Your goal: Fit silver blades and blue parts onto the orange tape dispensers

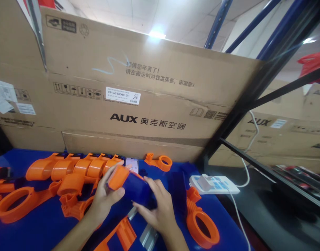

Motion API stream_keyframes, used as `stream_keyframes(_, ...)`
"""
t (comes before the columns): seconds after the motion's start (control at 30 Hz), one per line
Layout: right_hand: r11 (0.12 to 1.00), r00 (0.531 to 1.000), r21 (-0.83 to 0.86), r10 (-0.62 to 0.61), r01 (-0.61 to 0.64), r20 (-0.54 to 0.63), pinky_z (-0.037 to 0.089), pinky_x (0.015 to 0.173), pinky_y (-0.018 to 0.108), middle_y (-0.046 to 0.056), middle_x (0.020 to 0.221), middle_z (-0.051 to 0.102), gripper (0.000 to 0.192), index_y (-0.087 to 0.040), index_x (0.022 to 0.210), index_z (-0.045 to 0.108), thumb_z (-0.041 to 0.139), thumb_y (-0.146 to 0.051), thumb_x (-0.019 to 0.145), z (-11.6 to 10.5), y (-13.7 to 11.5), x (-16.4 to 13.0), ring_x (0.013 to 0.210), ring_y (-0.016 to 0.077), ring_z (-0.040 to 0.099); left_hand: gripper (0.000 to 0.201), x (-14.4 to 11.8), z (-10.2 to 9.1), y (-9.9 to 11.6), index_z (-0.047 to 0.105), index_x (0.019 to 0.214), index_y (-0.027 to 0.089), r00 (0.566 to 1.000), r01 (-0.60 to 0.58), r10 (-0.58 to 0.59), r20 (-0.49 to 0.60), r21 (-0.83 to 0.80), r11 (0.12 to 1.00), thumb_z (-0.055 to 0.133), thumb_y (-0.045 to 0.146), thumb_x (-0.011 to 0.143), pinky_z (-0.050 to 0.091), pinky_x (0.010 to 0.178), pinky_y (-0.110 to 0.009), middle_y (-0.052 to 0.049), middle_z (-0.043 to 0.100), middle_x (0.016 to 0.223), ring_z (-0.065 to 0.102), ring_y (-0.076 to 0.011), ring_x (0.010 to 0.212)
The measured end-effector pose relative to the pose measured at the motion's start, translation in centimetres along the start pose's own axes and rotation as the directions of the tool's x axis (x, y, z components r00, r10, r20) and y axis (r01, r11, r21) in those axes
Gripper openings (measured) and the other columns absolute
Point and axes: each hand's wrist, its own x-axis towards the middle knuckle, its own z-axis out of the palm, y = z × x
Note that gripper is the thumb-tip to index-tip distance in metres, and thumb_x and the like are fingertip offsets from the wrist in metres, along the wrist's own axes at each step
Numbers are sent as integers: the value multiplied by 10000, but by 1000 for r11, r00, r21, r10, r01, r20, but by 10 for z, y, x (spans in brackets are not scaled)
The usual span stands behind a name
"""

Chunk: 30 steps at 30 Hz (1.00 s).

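Note:
Both of my hands hold a block-shaped orange and dark blue plastic part (135, 186) above the blue table top. My left hand (106, 197) is closed round its orange end, thumb across the near face. On the dark blue end, my right hand (157, 205) grips with thumb below and fingers above. Below the hands lie an orange plastic piece (126, 232) and silvery metal strips (149, 237). Left of my left hand, a ring-ended orange part (71, 205) is partly covered by my forearm.
Several orange tape-dispenser-like parts (81, 166) line the back left. Larger orange rings (15, 205) lie left, another (203, 230) right. A phone (132, 164) lies behind my hands. A white power strip (214, 184) with cables sits right; cardboard (149, 104) walls the back.

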Motion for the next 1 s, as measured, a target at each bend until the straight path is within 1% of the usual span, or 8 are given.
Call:
stream_keyframes(0.13,975,988,191,130,-113,-82,593,953,480,167,1280,713,586,-192,1452,551,442,-587,1033,0,7,-6,1140,354,712,1052,-9,1,-6,331,1622,290,964,22,-46,263,93,995,887,431,740,383,1191,-575,-166,563,1529,486,-416,1430)
stream_keyframes(0.3,946,986,287,122,-151,116,541,1055,484,148,1411,659,606,-220,1531,495,313,-570,1072,4,6,-6,1273,340,650,1257,-17,4,-11,-90,1646,390,915,-62,-50,401,260,964,850,332,813,311,1219,-623,-137,345,1680,340,-377,1527)
stream_keyframes(0.37,937,974,312,97,-159,205,494,1114,501,142,1490,596,672,-221,1600,392,233,-601,1070,7,2,-6,1354,338,585,1212,-16,4,-9,-115,1638,403,925,-99,-28,380,311,945,807,303,857,305,1232,-596,-121,314,1694,307,-355,1545)
stream_keyframes(0.47,941,965,273,138,-198,225,463,1141,511,116,1541,541,714,-262,1630,331,159,-645,1053,9,-4,-5,1396,340,535,1125,-12,5,-5,-55,1652,379,958,-99,-1,287,334,937,767,300,888,329,1230,-576,-132,400,1643,371,-357,1516)
stream_keyframes(0.63,930,957,280,177,-239,231,515,1041,466,115,1456,567,744,-292,1609,370,138,-697,1029,6,-8,0,1299,340,584,1110,-10,9,-2,5,1657,364,972,3,-43,232,169,986,785,309,870,459,1137,-554,-141,609,1452,611,-353,1315)
stream_keyframes(0.73,904,953,326,217,-278,213,533,947,446,119,1331,594,760,-286,1604,367,101,-703,1027,5,-3,3,1134,308,629,1096,-10,2,6,164,1647,369,992,75,-83,90,96,993,849,297,795,569,1010,-462,-107,691,1303,729,-299,1100)
stream_keyframes(0.87,877,943,351,281,-328,180,518,778,400,95,1191,590,756,-296,1570,416,76,-697,1027,5,3,3,855,239,589,1080,0,-39,53,394,1565,391,971,95,-84,-223,43,995,926,203,645,621,798,-284,-9,737,1053,751,-178,804)
stream_keyframes(1.0,872,951,380,272,-308,147,481,690,369,93,1144,586,787,-290,1527,479,66,-719,1012,5,2,3,799,226,539,846,22,-126,143,557,1452,287,963,-8,24,-269,59,998,859,124,678,612,726,-218,13,746,905,714,-135,724)
